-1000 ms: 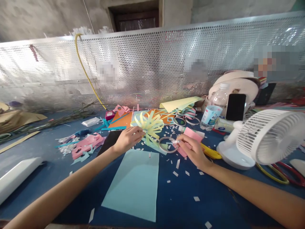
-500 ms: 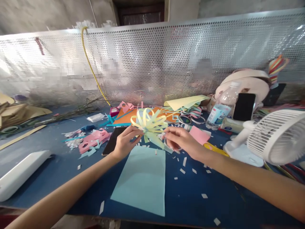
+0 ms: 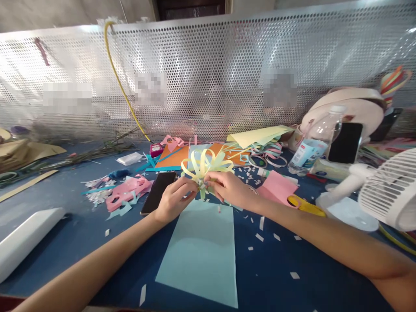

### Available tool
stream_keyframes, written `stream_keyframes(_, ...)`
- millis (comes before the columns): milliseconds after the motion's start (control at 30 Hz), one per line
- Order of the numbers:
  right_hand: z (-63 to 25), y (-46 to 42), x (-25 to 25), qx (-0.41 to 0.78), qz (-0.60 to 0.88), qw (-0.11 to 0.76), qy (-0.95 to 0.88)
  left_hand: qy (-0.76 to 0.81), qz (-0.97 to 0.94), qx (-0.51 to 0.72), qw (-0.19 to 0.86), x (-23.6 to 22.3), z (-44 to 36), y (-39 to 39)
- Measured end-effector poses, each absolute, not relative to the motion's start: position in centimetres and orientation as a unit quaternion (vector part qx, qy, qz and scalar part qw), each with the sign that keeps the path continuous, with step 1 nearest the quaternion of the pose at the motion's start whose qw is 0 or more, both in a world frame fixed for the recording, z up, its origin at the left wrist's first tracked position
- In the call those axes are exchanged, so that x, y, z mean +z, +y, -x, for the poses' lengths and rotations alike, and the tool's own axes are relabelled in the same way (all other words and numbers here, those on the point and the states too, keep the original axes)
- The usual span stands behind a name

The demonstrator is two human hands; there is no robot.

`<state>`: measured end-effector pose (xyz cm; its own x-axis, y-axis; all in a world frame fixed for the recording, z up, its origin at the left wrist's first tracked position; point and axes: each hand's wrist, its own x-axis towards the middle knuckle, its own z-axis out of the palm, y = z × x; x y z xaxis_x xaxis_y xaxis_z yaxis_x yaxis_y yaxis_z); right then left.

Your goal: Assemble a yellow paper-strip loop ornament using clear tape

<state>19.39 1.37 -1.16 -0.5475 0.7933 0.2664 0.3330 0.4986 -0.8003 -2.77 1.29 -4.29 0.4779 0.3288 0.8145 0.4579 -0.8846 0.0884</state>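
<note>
A flower of looped pale yellow paper strips point(image 3: 208, 162) stands above the table between my hands. My left hand point(image 3: 177, 197) pinches its base from the left. From the right, my right hand point(image 3: 229, 188) has its fingers bent in against the same base, close to the left fingertips. My fingers cover most of the flower's centre, so the exact grip point is hidden. Below the hands lies a light blue sheet of paper point(image 3: 201, 251). A black phone point(image 3: 158, 193) lies flat beside my left hand.
Pink paper scraps point(image 3: 128, 193) and white snippets lie about. At right are a pink sheet point(image 3: 276, 186), yellow-handled scissors point(image 3: 307, 206), a water bottle point(image 3: 313, 145) and a white fan point(image 3: 390, 190). A white case point(image 3: 30, 238) sits at left. Perforated metal panel point(image 3: 195, 78) stands behind.
My right hand has moved left to the flower's base and now meets the left hand there. The pale green paper that hung from the flower is now mostly hidden. The view has shifted slightly.
</note>
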Motion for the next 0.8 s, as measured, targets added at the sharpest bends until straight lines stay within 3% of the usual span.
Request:
stream_keyframes(333, -19.2, 1.9, -2.3, 0.376, 0.360, 0.318, -0.793, -0.234, 0.855, -0.459, 0.055, -4.6, 2.8, 1.4)
stream_keyframes(800, -19.1, 1.8, -2.6, 0.173, 0.400, 0.307, -0.846, -0.232, 0.855, -0.461, 0.047, -4.5, 2.7, 1.2)
